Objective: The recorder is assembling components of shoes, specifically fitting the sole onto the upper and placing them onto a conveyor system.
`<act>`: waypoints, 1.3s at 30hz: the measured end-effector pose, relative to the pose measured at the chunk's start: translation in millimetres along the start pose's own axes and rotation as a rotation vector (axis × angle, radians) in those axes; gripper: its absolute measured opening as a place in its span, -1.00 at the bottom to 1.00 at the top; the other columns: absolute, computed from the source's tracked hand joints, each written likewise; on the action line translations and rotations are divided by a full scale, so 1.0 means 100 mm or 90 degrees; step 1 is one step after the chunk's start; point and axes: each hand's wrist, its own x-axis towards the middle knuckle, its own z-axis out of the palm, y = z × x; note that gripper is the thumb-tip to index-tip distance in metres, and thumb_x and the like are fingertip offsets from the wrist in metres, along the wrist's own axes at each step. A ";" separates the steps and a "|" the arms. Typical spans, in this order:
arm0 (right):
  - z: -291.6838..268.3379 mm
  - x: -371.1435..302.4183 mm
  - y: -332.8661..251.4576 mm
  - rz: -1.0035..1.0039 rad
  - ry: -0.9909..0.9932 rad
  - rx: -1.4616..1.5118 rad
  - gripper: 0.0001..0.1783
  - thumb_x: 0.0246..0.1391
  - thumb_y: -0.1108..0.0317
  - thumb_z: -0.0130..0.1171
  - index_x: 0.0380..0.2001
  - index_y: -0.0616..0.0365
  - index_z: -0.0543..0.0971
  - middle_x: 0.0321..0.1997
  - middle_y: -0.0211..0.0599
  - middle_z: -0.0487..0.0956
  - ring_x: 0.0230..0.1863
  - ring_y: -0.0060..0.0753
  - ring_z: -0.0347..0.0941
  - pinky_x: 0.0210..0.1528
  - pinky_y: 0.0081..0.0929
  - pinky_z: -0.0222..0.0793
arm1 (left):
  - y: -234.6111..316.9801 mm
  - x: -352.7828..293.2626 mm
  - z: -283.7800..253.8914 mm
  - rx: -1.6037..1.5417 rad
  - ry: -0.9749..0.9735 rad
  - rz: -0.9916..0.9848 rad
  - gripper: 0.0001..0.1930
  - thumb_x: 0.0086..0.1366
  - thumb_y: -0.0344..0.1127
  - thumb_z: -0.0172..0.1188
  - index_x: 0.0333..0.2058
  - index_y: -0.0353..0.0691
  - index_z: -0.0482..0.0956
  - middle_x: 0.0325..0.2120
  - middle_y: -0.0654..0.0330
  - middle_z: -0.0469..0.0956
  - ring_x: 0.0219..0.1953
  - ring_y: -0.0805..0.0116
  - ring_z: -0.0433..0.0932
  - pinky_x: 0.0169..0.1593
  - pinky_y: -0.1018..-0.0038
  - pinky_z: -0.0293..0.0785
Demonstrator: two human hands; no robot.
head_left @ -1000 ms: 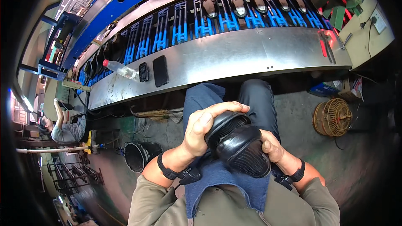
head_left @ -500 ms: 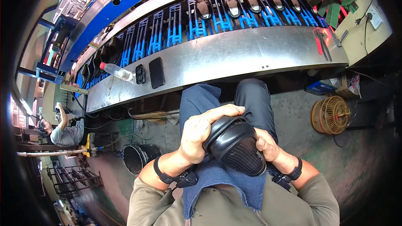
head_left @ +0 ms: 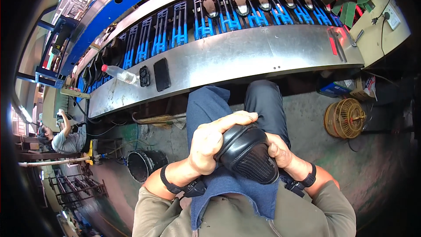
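Note:
Above my lap I hold a black leather shoe [head_left: 247,153], its perforated end tilted toward my body and lower right. My left hand [head_left: 209,138] wraps the shoe's far left side, fingers stretched over its upper edge. On the opposite side my right hand [head_left: 280,151] grips it, thumb bent against the leather and the other fingers hidden behind. A blue denim apron [head_left: 206,202] lies beneath the shoe, across my lap.
A metal bench [head_left: 210,61] runs ahead, with a phone [head_left: 162,74], a black case-like item [head_left: 144,76], a plastic bottle [head_left: 118,73] and pliers-like tools [head_left: 337,46]. Behind it, blue racks carry several brown shoes [head_left: 237,0]. A bucket [head_left: 142,165], round wire cage [head_left: 345,117] and person [head_left: 68,136] are around.
The view has shifted slightly, so the bench sits a little further left in it. Both hands keep their hold on the shoe, which has barely turned.

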 end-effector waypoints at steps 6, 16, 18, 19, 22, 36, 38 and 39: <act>-0.10 -0.03 0.14 -0.030 -0.032 0.046 0.05 0.18 -0.42 0.08 0.27 0.46 0.37 0.21 -0.06 0.52 0.24 -0.29 0.41 0.29 -0.34 0.28 | 0.03 -0.06 0.07 -0.018 -0.031 -0.021 -0.32 0.50 0.07 -0.24 0.22 -0.51 0.36 0.20 -0.24 0.45 0.22 -0.14 0.47 0.32 0.17 0.31; -0.11 -0.06 0.21 -0.010 0.008 0.055 0.07 0.21 -0.45 -0.02 0.33 0.41 0.30 0.28 -0.08 0.46 0.27 -0.31 0.38 0.31 -0.36 0.26 | 0.17 -0.04 0.07 0.478 -0.008 0.198 -0.36 0.10 -0.33 0.47 0.12 -0.51 0.48 0.03 -0.35 0.55 0.07 -0.16 0.62 0.08 0.26 0.59; -0.12 -0.07 0.29 -0.001 0.015 0.060 0.05 0.23 -0.45 -0.05 0.34 0.39 0.30 0.26 -0.10 0.47 0.25 -0.34 0.38 0.29 -0.39 0.27 | 0.07 -0.02 0.10 0.473 0.022 0.212 -0.39 0.11 -0.31 0.46 0.10 -0.51 0.50 -0.01 -0.34 0.58 0.03 -0.14 0.65 0.03 0.27 0.62; -0.12 -0.07 0.30 -0.002 0.024 0.069 0.04 0.23 -0.44 -0.05 0.33 0.39 0.30 0.25 -0.11 0.48 0.24 -0.35 0.39 0.28 -0.41 0.28 | 0.03 -0.01 0.10 0.485 0.022 0.221 -0.40 0.12 -0.30 0.45 0.09 -0.51 0.51 -0.02 -0.32 0.59 0.03 -0.14 0.65 0.03 0.27 0.62; -0.16 -0.08 0.36 -0.012 0.046 0.053 -0.01 0.26 -0.40 -0.08 0.31 0.39 0.33 0.21 -0.14 0.50 0.19 -0.37 0.42 0.23 -0.44 0.31 | -0.04 0.01 0.11 0.494 0.031 0.242 -0.42 0.15 -0.29 0.43 0.08 -0.51 0.52 -0.02 -0.28 0.60 0.02 -0.12 0.65 0.05 0.26 0.62; 0.03 0.05 0.11 -0.138 0.235 0.335 -0.19 0.40 -0.23 -0.15 0.46 0.14 0.15 0.43 -0.12 0.31 0.41 -0.19 0.28 0.45 -0.26 0.24 | -0.19 0.28 0.26 0.383 0.008 0.174 -0.06 0.06 -0.16 0.55 0.31 -0.46 0.26 0.00 -0.25 0.57 0.00 -0.15 0.63 0.08 0.22 0.56; 0.05 0.04 0.13 -0.112 0.294 0.320 -0.16 0.37 -0.27 -0.13 0.46 0.11 0.14 0.41 -0.08 0.33 0.32 -0.04 0.39 0.32 -0.06 0.42 | -0.21 0.33 0.18 0.413 -0.020 0.190 -0.02 -0.01 -0.08 0.59 0.30 -0.40 0.31 -0.15 -0.20 0.62 -0.15 -0.12 0.67 -0.07 0.23 0.61; 0.08 0.01 0.09 -0.079 0.237 0.472 -0.18 0.35 -0.32 -0.17 0.39 0.10 0.24 0.24 -0.03 0.46 0.08 0.10 0.52 0.08 0.05 0.55 | -0.23 0.34 0.13 0.406 -0.036 0.184 -0.03 -0.01 -0.09 0.58 0.31 -0.38 0.30 -0.19 -0.18 0.63 -0.18 -0.10 0.68 -0.11 0.25 0.61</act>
